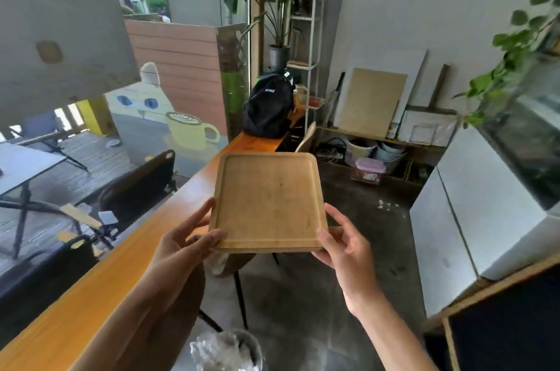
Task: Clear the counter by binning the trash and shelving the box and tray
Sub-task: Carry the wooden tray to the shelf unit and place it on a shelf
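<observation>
From the head view, both hands grip a wooden tray (268, 201) in the air — the left hand (185, 245) pinches its near left corner, the right hand (342, 245) its near right corner. The tray hangs level beside the right edge of the long orange desk (127, 261) — a black backpack (268, 108) sits at the desk's far end.

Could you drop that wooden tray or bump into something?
Maybe. The left hand and right hand pinch only the near corners of the wooden tray, so its far end could tip down. Held out in front, it could also knock the black backpack on the counter.
</observation>
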